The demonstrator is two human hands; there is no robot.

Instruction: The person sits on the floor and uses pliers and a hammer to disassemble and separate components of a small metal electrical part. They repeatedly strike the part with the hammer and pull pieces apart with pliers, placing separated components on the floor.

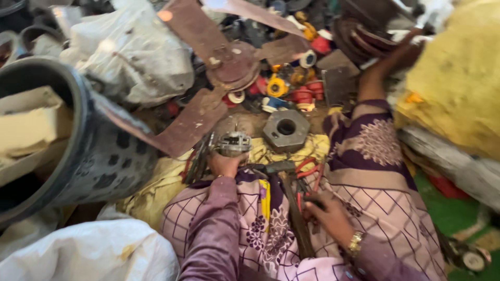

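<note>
We see the small electric motor point(233, 143) resting on yellow cloth point(156, 187) just left of the hexagonal metal block point(286, 130), our left hand point(225, 164) clasped on its near side. Our right hand point(327, 214), nearer us than the block, grips red-handled pliers point(308, 171), beside a hammer point(284, 179) lying across our lap. Beyond the block sprawl a rusty ceiling fan point(229, 65) and coloured wire spools point(291, 88). Far left of it sits a dark bucket point(99, 156).
</note>
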